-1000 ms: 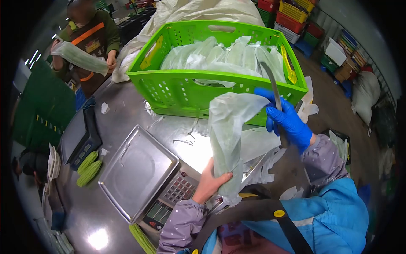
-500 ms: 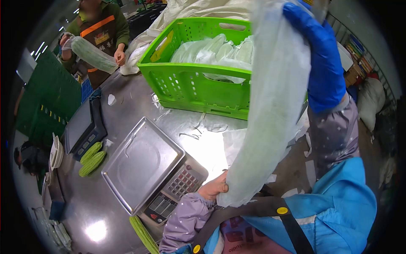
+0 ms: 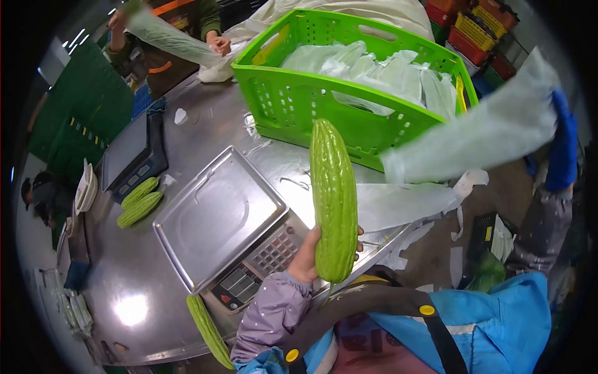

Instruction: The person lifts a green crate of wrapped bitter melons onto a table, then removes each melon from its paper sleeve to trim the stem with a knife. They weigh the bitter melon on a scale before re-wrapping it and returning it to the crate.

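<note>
My left hand (image 3: pixel 304 258) is wrapped around the lower part of a bare, bumpy green bitter melon (image 3: pixel 334 199), held upright in front of the scale. Off to the right, my right hand (image 3: pixel 562 140), in a blue glove, grips one end of a long white translucent bag (image 3: pixel 476 134). The bag is smeared by motion and stretches leftward past the front corner of a green crate (image 3: pixel 293 103). White-wrapped produce (image 3: pixel 374 71) fills the crate. Another white bag (image 3: pixel 405 206) lies flat on the table edge, just right of the melon.
A weighing scale (image 3: pixel 221 215) with a metal tray stands on the steel table (image 3: pixel 134 268). One bitter melon (image 3: pixel 208 330) lies below it; two more (image 3: pixel 140 202) lie near a second scale (image 3: pixel 131 149). Across the table, a co-worker's hands (image 3: pixel 218 43) hold a wrapped gourd.
The long white bag has moved right with my gloved hand, away from my left hand. A bare bitter melon now shows in my left hand. The view has shifted slightly.
</note>
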A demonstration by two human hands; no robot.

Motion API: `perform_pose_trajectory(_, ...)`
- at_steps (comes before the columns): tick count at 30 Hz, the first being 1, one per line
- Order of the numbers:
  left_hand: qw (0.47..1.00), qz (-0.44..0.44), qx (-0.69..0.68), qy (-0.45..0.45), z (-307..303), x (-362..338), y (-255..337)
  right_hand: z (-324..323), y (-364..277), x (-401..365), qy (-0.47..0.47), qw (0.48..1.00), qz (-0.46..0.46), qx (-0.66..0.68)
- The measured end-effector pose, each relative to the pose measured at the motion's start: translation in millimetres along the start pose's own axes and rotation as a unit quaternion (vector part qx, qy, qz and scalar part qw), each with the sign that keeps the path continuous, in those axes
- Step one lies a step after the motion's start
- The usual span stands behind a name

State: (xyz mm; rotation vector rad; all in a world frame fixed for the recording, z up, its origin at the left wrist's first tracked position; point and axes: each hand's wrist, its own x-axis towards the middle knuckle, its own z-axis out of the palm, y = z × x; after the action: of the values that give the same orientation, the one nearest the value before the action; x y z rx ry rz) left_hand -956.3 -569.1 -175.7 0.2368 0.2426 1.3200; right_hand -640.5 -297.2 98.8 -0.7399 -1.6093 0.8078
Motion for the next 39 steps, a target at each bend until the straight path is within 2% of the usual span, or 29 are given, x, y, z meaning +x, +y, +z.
perform_pose_trajectory(1,0.998,0.018,0.054,0.010,0.7,0.3,2.3,14.4,6.5,-19.4,0.017,0.995,-0.009,-0.096)
perform_pose_trajectory(2,0.993,0.034,0.108,0.019,1.6,0.9,3.8,2.3,26.6,-18.4,-0.090,0.967,0.027,-0.238)
perform_pose_trajectory(3,0.988,0.036,0.137,0.055,2.7,-0.9,5.2,39.0,13.5,-43.2,-0.096,0.933,0.204,-0.282)
perform_pose_trajectory(4,0.988,0.035,0.138,0.053,8.1,-1.6,5.8,50.4,23.4,-61.0,-0.171,0.943,0.163,-0.233)
perform_pose_trajectory(5,0.977,0.070,0.177,0.093,17.1,-2.1,6.2,66.2,15.1,-65.0,-0.306,0.922,0.142,-0.191)
perform_pose_trajectory(6,0.962,0.106,0.215,0.132,24.9,-1.5,6.3,76.5,20.9,-75.2,-0.296,0.934,0.146,-0.135)
perform_pose_trajectory(7,0.962,0.104,0.215,0.129,30.8,-0.4,6.4,78.3,28.1,-80.4,-0.314,0.929,0.117,-0.156)
perform_pose_trajectory(10,0.935,0.116,0.295,0.159,39.2,3.2,5.9,91.0,42.0,-95.9,-0.300,0.941,0.134,-0.076)
perform_pose_trajectory(11,0.896,0.144,0.379,0.181,39.7,4.8,4.6,95.7,46.3,-101.5,-0.300,0.941,0.135,-0.076)
perform_pose_trajectory(12,0.848,0.173,0.460,0.201,40.2,5.8,4.1,100.5,50.6,-107.1,-0.307,0.931,0.184,-0.068)
perform_pose_trajectory(13,0.847,0.174,0.460,0.201,41.3,5.6,4.1,105.6,56.2,-113.0,-0.313,0.919,0.230,-0.061)
perform_pose_trajectory(15,0.721,0.231,0.603,0.252,45.0,5.2,4.4,116.2,64.7,-123.6,-0.312,0.921,0.216,-0.087)
perform_pose_trajectory(16,0.720,0.233,0.604,0.250,44.7,4.6,5.5,121.3,63.9,-126.1,-0.314,0.917,0.227,-0.091)
perform_pose_trajectory(18,0.628,0.235,0.680,0.296,43.7,2.6,7.8,127.7,63.9,-128.9,-0.315,0.922,0.214,-0.071)
perform_pose_trajectory(20,0.612,0.256,0.685,0.300,44.9,1.3,6.2,131.5,64.7,-130.3,-0.311,0.927,0.201,-0.052)
perform_pose_trajectory(22,0.569,0.231,0.716,0.331,50.5,-1.0,7.0,134.6,65.2,-130.6,-0.318,0.929,0.188,-0.030)
perform_pose_trajectory(23,0.564,0.237,0.717,0.334,51.5,-0.8,6.5,136.4,61.1,-129.7,-0.321,0.922,0.214,-0.037)
perform_pose_trajectory(27,0.560,0.244,0.720,0.331,46.7,-1.7,5.1,137.9,70.3,-135.6,-0.335,0.925,0.175,-0.022)
perform_pose_trajectory(29,0.647,0.243,0.656,0.303,38.1,-1.6,4.9,139.5,72.2,-140.1,-0.343,0.931,0.127,-0.023)
perform_pose_trajectory(30,0.643,0.244,0.658,0.306,39.6,-0.6,5.3,140.6,76.0,-144.2,-0.344,0.930,0.125,-0.017)
perform_pose_trajectory(32,0.849,0.217,0.399,0.270,47.4,5.3,6.3,142.3,87.8,-155.4,-0.339,0.939,0.065,-0.008)
perform_pose_trajectory(33,0.886,0.217,0.319,0.258,48.9,8.2,9.6,144.0,91.1,-162.0,-0.344,0.939,0.014,-0.026)
perform_pose_trajectory(34,0.917,0.237,0.217,0.237,54.2,11.3,13.1,146.3,92.0,-168.0,-0.348,0.937,0.020,-0.022)
perform_pose_trajectory(36,0.939,0.267,0.095,0.194,62.9,17.9,29.6,152.0,91.0,-182.5,-0.344,0.934,-0.075,-0.066)
perform_pose_trajectory(39,0.922,0.344,0.071,0.165,75.1,27.2,43.3,162.7,85.1,-196.5,-0.361,0.915,-0.152,-0.097)
